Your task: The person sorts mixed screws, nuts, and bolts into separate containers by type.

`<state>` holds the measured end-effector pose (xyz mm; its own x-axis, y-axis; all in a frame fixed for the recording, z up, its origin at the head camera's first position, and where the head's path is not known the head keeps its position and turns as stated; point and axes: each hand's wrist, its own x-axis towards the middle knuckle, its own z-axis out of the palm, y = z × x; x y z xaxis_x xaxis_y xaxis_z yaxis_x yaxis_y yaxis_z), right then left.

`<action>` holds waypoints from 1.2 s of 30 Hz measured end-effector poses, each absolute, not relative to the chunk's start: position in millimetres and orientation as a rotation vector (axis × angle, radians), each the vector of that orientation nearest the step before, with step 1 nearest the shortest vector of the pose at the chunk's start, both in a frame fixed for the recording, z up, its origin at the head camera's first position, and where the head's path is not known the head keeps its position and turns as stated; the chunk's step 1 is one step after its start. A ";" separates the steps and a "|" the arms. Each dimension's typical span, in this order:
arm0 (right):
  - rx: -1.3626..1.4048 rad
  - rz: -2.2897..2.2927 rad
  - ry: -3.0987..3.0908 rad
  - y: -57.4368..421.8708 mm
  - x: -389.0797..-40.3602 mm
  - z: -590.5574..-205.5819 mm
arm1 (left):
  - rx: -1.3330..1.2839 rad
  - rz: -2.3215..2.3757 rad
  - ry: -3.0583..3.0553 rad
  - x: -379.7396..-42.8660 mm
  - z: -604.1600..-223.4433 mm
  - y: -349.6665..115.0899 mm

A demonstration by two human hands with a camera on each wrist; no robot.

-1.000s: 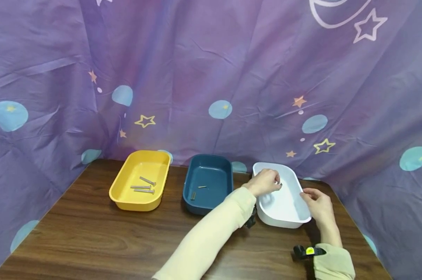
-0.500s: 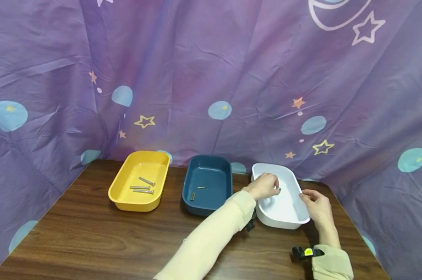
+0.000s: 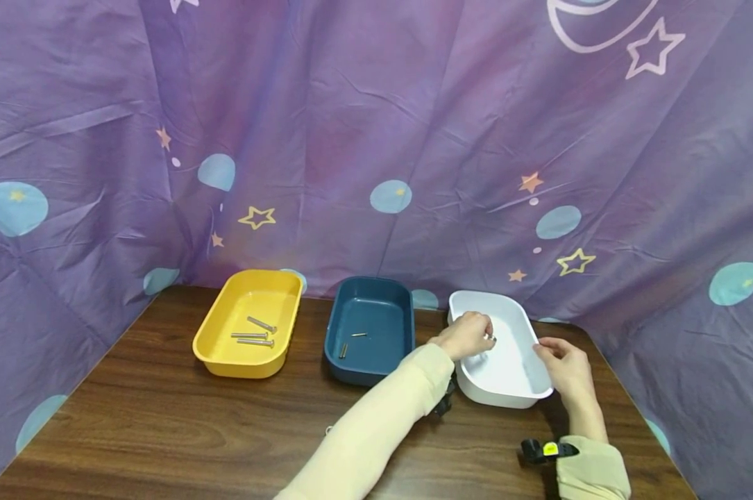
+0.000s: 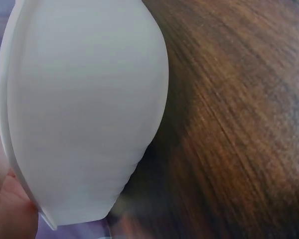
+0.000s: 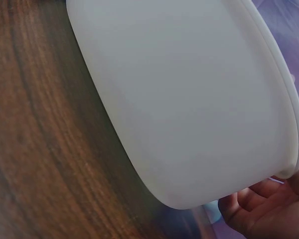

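My left hand [image 3: 466, 336] reaches over the white tray [image 3: 507, 401] from its left side. Its curled fingertips pinch a small shiny metal piece [image 3: 493, 338], too small and too covered to tell its kind. On the tray's right side, my right hand [image 3: 570, 371] grips the rim between thumb and fingers. In the left wrist view the tray's outer wall [image 4: 89, 109] hides most of the left hand [image 4: 12, 209]. The right wrist view has the opposite wall [image 5: 189, 109], with curled right-hand fingers [image 5: 256, 199] under the rim.
A dark blue tray [image 3: 385, 305] with two small brass-coloured pins [image 3: 343, 351] stands left of the white one. Farther left, a yellow tray [image 3: 248, 368] holds three silver bolts [image 3: 255, 342]. A purple cloth [image 3: 326, 139] hangs behind the wooden table [image 3: 164, 417].
My left hand has come slightly nearer and lower over the white tray with the metal piece. The right hand stays on the rim.
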<state>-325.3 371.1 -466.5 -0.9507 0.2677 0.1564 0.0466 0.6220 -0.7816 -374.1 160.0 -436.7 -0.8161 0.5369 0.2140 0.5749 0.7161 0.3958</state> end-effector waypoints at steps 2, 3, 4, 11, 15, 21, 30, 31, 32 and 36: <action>-0.254 1.244 -2.584 370.6 -325.6 -466.7 | -0.897 -0.690 -2.842 -373.8 -437.4 160.2; -0.254 1.248 -2.580 370.5 -325.7 -466.8 | -0.891 -0.688 -2.845 -373.5 -437.7 160.6; -0.252 1.254 -2.577 370.5 -325.9 -466.9 | -0.883 -0.689 -2.850 -373.3 -437.7 160.9; -0.248 1.291 -2.558 368.6 -323.6 -467.0 | -0.880 -0.716 -2.832 -369.3 -431.4 157.0; -0.273 1.293 -2.570 369.0 -322.5 -467.0 | -0.947 -0.762 -2.811 -361.6 -419.8 149.9; -0.248 1.269 -2.585 369.6 -325.5 -467.0 | -1.111 -0.727 -2.795 -345.1 -396.3 129.4; -0.254 1.299 -2.554 370.2 -328.4 -468.1 | -1.366 -0.602 -2.752 -311.9 -371.4 86.9; -0.247 1.300 -2.552 370.3 -328.6 -468.2 | -1.386 -0.595 -2.742 -308.1 -369.8 81.6; -0.242 1.297 -2.553 370.4 -328.5 -468.3 | -1.406 -0.596 -2.734 -304.3 -368.6 76.2; -0.226 1.296 -2.555 369.6 -326.6 -467.8 | -1.426 -0.622 -2.729 -289.5 -367.2 53.9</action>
